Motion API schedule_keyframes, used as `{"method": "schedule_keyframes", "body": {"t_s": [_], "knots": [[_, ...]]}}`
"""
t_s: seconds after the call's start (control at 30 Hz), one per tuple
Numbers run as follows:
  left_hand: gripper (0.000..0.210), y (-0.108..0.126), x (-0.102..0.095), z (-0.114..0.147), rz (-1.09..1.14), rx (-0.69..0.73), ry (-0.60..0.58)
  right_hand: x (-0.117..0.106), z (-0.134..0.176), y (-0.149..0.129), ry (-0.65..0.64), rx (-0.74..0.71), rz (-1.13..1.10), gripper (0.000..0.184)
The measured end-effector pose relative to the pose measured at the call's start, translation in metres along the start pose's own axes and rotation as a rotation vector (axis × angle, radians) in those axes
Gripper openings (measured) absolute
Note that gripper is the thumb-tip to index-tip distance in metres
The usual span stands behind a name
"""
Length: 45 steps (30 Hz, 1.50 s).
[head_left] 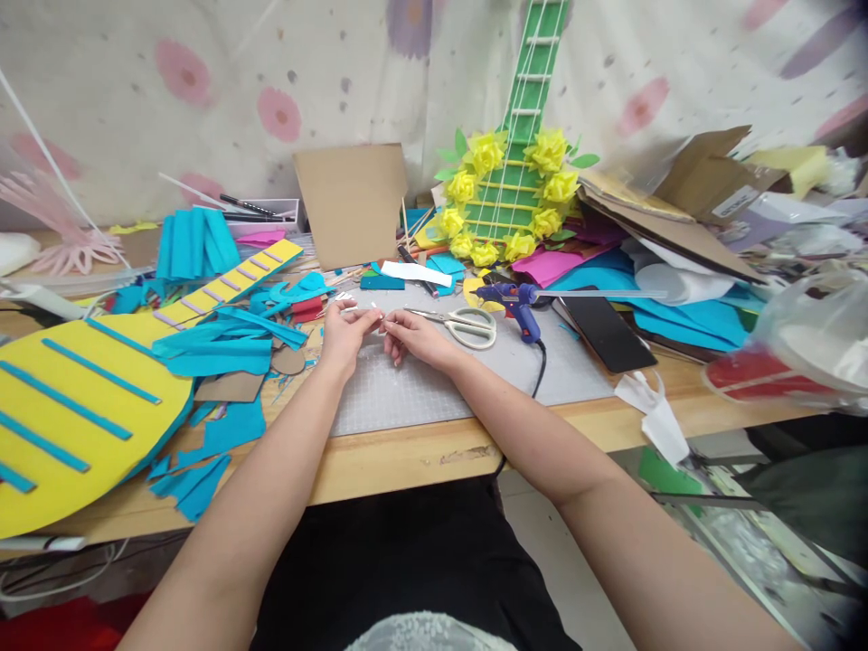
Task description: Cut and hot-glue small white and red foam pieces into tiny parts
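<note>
Over the grey cutting mat (pixel 400 389) my left hand (pixel 347 336) and my right hand (pixel 415 339) meet, fingertips close together. Both are closed in a pinch. A tiny pale bit shows between the fingertips, too small to name. Just beyond the right hand lie scissors (pixel 471 327) with whitish handles. Further right a blue glue gun (pixel 519 307) rests with a long clear stick in its back. On the left a yellow guitar-shaped cutout (pixel 88 389) with blue strips lies flat, its neck pointing away from me.
A green guitar shape (pixel 505 190) ringed with yellow paper flowers leans at the back, near a brown cardboard sheet (pixel 351 206). Blue paper scraps (pixel 217 348) lie left of the mat. A black phone (pixel 607 333) and a plastic-wrapped cup (pixel 787 362) are on the right.
</note>
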<state>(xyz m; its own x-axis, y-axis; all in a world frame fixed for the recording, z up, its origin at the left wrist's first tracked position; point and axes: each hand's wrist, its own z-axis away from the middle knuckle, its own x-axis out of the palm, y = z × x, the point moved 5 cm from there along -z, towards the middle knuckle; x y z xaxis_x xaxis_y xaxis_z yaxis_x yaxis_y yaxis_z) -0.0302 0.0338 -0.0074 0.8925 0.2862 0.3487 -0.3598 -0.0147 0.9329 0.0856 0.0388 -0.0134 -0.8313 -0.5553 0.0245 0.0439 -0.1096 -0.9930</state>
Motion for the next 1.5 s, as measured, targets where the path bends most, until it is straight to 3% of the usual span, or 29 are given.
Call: {"method": "schedule_keyframes", "body": {"t_s": [0.1,0.27,0.47,0.67,0.93,1.13,1.3,1.4,1.5], "knots": [[0.044,-0.002,-0.001,-0.001,-0.016,-0.017,0.037,0.001,0.000,0.000,-0.009,-0.013,0.006,0.014],[0.034,-0.003,0.007,0.002,0.027,-0.088,-0.103,-0.001,0.000,0.000,0.006,-0.020,0.015,0.018],[0.043,-0.005,0.000,0.001,-0.043,-0.010,-0.011,-0.001,0.001,0.000,-0.019,-0.031,0.038,0.016],[0.035,-0.006,0.007,0.003,0.068,-0.079,-0.120,-0.003,0.001,0.000,-0.009,-0.028,0.026,0.018],[0.049,-0.008,-0.004,-0.002,-0.034,0.021,0.010,0.001,0.005,-0.001,-0.061,-0.025,0.031,0.008],[0.037,-0.004,0.004,0.002,0.046,-0.068,-0.110,-0.002,0.005,0.000,-0.060,-0.014,-0.002,0.012],[0.041,0.000,0.000,0.002,0.058,-0.043,-0.053,-0.003,0.005,0.000,-0.053,0.035,-0.003,0.014],[0.038,-0.002,-0.003,0.000,0.073,-0.059,-0.031,-0.008,0.009,-0.011,-0.061,0.047,0.082,0.018],[0.029,-0.003,-0.006,-0.002,0.123,-0.110,-0.022,-0.034,0.021,-0.030,0.066,0.007,0.435,0.019]]}}
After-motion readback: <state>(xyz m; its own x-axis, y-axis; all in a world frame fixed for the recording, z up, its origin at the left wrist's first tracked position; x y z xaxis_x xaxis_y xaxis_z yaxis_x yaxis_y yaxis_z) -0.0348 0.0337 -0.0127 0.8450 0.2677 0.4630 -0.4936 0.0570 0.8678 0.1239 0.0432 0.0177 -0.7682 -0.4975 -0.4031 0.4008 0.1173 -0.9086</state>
